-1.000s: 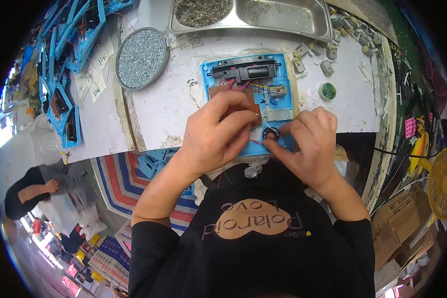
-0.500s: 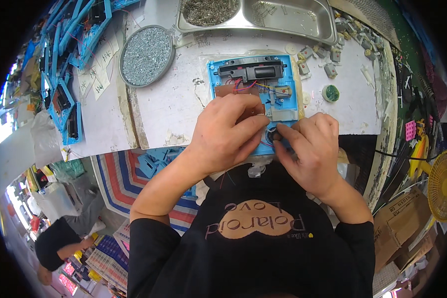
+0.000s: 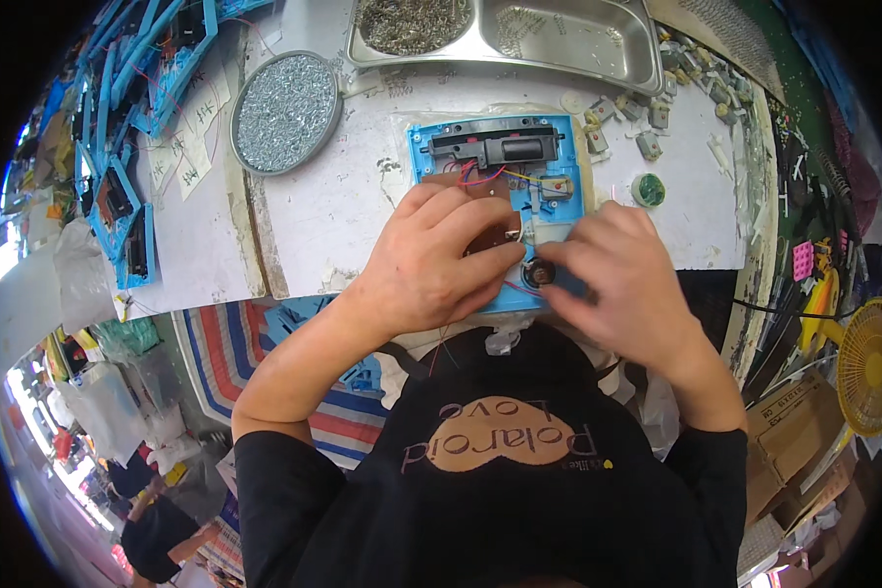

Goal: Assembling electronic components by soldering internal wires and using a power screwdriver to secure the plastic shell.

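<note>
A blue plastic housing (image 3: 570, 147) lies open on the table before me, with a black molded part, thin wires and a small gearbox (image 3: 557, 187) inside. A brown circuit board (image 3: 495, 211) shows partly beneath my left hand (image 3: 433, 257). That hand is closed, its thumb and fingertips together over the housing's middle; what they hold is hidden. Near the housing's front sits a round dark speaker (image 3: 538, 272). My right hand (image 3: 625, 279), slightly blurred, has its thumb and forefinger apart beside the speaker.
A round tray of screws (image 3: 286, 113) stands at the left, and a metal tray (image 3: 559, 71) with springs at the back. Several small gearboxes (image 3: 650, 146) and a round green-topped container (image 3: 649, 190) lie right. Blue housings (image 3: 118, 196) are stacked far left.
My right hand's fingers have spread away from the speaker, which shows more fully and flatter in the housing. My left hand has stayed nearly in place.
</note>
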Available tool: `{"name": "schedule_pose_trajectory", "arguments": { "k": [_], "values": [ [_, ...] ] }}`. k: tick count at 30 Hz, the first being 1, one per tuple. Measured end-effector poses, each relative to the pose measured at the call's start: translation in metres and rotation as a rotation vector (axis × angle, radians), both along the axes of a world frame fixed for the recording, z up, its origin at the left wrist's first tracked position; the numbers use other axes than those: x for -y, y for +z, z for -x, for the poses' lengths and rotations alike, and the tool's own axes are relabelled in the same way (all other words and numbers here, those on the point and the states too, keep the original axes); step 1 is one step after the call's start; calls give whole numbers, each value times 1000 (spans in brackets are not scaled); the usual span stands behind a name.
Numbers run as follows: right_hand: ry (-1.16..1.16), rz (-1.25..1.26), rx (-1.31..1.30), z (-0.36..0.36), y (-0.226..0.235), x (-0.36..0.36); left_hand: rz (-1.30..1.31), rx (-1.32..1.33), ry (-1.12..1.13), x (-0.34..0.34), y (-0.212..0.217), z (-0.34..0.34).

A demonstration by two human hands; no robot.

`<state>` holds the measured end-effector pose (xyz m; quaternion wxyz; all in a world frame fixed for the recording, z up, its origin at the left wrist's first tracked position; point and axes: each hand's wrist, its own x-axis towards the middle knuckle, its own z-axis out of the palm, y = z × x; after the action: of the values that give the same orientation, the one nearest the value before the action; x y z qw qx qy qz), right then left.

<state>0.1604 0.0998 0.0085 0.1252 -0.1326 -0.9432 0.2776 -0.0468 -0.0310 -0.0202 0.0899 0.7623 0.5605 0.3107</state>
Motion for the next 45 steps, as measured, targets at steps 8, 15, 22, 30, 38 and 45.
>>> {"name": "schedule_pose_trajectory", "arguments": {
  "k": [8, 15, 22, 30, 38, 45],
  "values": [
    [-319, -34, 37, 25, -8, -33, -67, 32, 50, -8, 1, -4],
    [-243, -229, 215, 33, 7, -33, -132, -60, 216, -31, 0, -14],
    [-330, 424, 295, 34, 1, -57, -116, -182, 249, -28, -6, -16],
    [23, -439, 247, 42, 14, -46, -111, -190, 219, -30, -6, -15],
    [-365, 773, 163, 10, -5, -65, -89, -159, 206, -29, -7, -17],
    [-413, 850, 230, 20, -6, -57, -76, -148, 207, -28, -6, -14]
  ]
}}
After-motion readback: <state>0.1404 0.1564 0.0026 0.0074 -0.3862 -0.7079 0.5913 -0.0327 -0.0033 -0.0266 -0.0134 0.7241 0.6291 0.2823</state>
